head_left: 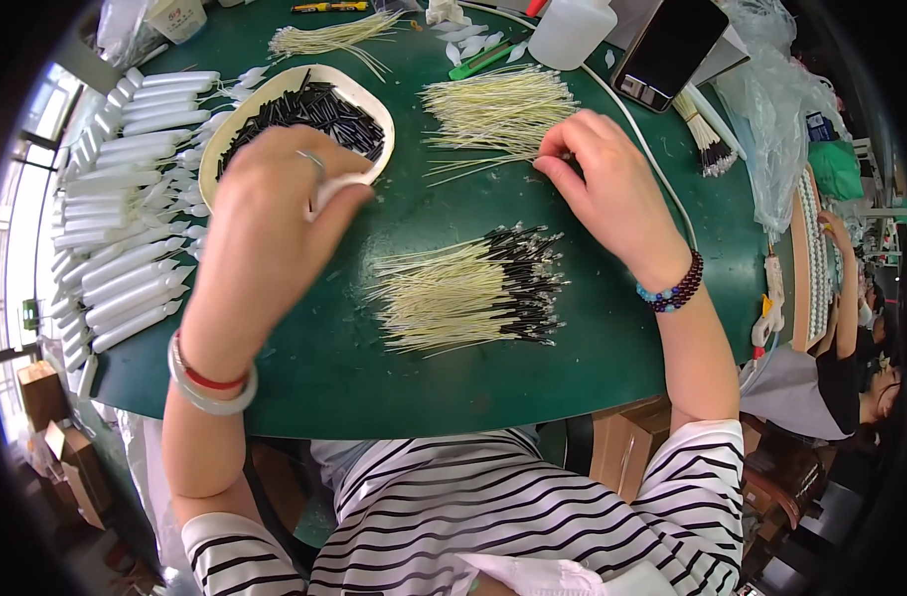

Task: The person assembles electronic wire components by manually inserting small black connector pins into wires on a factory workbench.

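Note:
My left hand is curled at the near edge of a cream bowl full of short black tubes. Something white shows between its thumb and fingers; the fingertips are hidden. My right hand pinches at the right end of a pile of thin pale-yellow wires, its thumb and forefinger closed on a wire there. Between my arms lies a bundle of wires with black sleeves and small clear tips, the sleeved ends to the right.
White candle-shaped sticks are stacked along the left side. At the back are more wires, a green cutter, a white bottle and a phone. A white cable passes behind my right hand. Another person sits at right.

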{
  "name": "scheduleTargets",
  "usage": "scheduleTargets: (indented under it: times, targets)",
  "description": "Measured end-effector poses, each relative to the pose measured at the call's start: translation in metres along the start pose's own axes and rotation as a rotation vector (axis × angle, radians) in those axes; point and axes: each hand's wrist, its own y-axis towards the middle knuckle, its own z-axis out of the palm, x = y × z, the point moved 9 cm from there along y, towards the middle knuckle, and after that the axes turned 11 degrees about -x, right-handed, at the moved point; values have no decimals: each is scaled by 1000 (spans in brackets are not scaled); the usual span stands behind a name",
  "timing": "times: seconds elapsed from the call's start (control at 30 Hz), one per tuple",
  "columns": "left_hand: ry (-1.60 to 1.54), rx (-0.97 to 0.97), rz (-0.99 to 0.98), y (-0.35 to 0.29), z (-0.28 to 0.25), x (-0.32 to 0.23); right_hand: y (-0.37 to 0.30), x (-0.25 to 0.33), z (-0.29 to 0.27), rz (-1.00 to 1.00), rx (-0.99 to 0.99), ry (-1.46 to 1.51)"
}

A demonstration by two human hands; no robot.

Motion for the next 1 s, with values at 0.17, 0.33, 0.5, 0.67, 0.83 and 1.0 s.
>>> scheduleTargets:
  times: [0.17,0.33,0.5,0.67,0.83,1.0]
  targets:
    - [17,134,-163,-6,8,45,1,-1,2,-49,-12,-35]
    - [110,147,-112,-4,14,39,4,19,-18,-200,-204,-112]
    - [-14,102,13,0,23,29,6,18,-19,-136,-175,54]
    - [41,137,-50,4,32,32,3,3,-12,189,-54,478]
    - [203,211,-57,2,40,33,4,7,-18,137,-100,465]
    - [238,48,-69,6,12,32,5,4,-28,104,-138,418]
